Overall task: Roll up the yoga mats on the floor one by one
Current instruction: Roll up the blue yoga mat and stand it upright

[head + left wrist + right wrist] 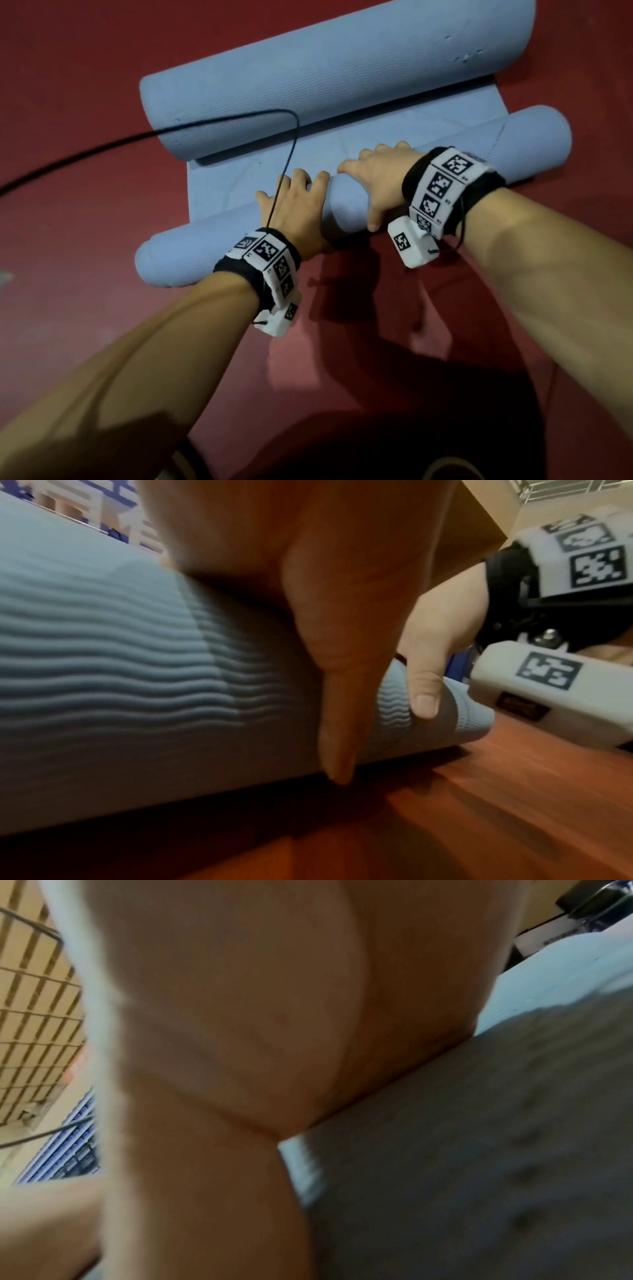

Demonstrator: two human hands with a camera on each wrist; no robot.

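A light blue yoga mat lies on the red floor (85, 222). Its near end is wound into a thin roll (346, 202) running from lower left to upper right. My left hand (296, 205) grips this roll left of its middle, fingers spread over the top and thumb (342, 696) down the near side. Just to its right, my right hand (376, 178) grips the same roll, with its thumb (424, 685) pressed on the near face. A short flat stretch of mat (239, 185) lies beyond the hands. In the right wrist view my palm (257, 1015) fills the frame over the blurred mat (479, 1150).
Past the flat stretch lies a thicker blue roll (342, 75), apparently the mat's far end curled up. A black cable (102, 145) crosses the floor from the left, over that roll, down to my left wrist. Bare red floor surrounds the mat.
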